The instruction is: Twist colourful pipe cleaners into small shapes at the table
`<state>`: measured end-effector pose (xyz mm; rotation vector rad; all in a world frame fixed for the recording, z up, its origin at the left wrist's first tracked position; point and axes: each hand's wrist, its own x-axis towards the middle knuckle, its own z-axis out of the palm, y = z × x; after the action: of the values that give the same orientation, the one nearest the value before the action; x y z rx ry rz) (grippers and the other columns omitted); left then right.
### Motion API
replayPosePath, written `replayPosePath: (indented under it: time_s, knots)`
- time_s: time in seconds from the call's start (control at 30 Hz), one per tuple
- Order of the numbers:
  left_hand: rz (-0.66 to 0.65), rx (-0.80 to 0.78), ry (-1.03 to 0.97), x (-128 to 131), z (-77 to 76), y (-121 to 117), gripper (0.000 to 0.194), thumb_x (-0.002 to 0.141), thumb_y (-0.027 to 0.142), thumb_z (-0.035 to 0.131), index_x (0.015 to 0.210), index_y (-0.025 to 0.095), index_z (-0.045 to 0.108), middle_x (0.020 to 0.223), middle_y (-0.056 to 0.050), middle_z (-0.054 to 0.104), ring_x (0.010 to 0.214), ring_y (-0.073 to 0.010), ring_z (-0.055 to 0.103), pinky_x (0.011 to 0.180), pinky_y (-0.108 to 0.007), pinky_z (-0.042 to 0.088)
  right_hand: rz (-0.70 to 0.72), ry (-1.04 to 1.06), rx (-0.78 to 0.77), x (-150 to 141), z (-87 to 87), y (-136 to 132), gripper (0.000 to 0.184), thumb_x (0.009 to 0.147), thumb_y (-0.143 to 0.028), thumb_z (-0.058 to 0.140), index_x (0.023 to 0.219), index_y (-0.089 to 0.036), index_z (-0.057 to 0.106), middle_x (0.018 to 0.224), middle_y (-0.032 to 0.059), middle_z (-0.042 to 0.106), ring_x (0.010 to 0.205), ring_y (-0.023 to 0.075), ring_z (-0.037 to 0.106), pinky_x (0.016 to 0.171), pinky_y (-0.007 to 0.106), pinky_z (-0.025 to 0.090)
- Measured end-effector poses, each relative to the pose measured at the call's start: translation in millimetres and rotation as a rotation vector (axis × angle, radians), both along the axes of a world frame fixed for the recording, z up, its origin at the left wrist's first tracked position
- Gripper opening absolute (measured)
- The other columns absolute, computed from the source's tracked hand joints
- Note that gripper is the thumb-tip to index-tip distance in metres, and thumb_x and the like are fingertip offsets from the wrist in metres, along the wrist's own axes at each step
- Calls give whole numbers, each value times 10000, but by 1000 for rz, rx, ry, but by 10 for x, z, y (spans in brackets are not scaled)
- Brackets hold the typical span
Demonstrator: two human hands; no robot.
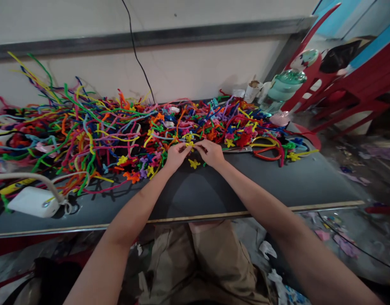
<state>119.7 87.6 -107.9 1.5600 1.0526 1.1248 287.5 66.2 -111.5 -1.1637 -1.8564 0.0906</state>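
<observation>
**Pinched Tight Beside a Tangle of Colour**

Gripping a small yellow flower [189,144] above the bench [277,182], with left hand [176,157] and right hand [212,153] nearly closed, thumbs to fingertips. Could pull out of shape under uneven tugging, or snag on crowded fuzzy stems [112,136]; could brush nearby scissors [245,149] with a rightward slip. Too blurred to read on yellow tube [17,186]: dark lettering.

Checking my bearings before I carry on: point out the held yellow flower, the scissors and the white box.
Held yellow flower [190,144]: head view, near its middle.
Scissors [242,150]: head view, on the metal blades.
White box [34,202]: head view, on its upper face.
</observation>
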Motion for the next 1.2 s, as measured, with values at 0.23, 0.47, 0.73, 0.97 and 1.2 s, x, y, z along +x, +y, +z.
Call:
replayPosePath:
  time_s: [0.23,0.47,0.73,0.97,1.2]
  knots:
    - [17,-19,2,-4,63,-52,263,759,434,663,764,171,664,641,7,632,555,-119,559,554,-235,454,21,-6,8,-36,-7,20,233,934,-311,507,908,-217,719,895,64,747,821,189,694,712,291,534]
    - [51,31,75,-35,37,-79,308,766,465,639,748,158,670,642,2,636,585,-125,562,553,-227,442,55,-35,15,-19,-30,-47,250,945,-321,495,916,-208,716,886,73,749,805,186,701,697,285,532]
    - [33,45,80,-69,-39,-31,332,780,490,627,748,162,666,599,3,618,565,-135,568,560,-239,453,33,-125,82,-24,-47,-55,250,951,-314,487,937,-217,717,876,62,752,779,169,704,653,256,519]
    - [20,29,42,-59,63,-79,319,763,482,655,739,163,667,630,5,624,575,-128,558,555,-235,444,48,-120,64,-9,-29,-51,250,952,-315,488,936,-217,718,877,63,749,776,164,699,658,254,519]
    - [2,22,32,-48,87,-112,334,774,486,658,710,160,691,611,-10,636,579,-136,568,572,-247,461,64,-48,53,19,-7,-53,239,950,-311,504,912,-218,721,873,56,751,797,168,703,688,261,535]
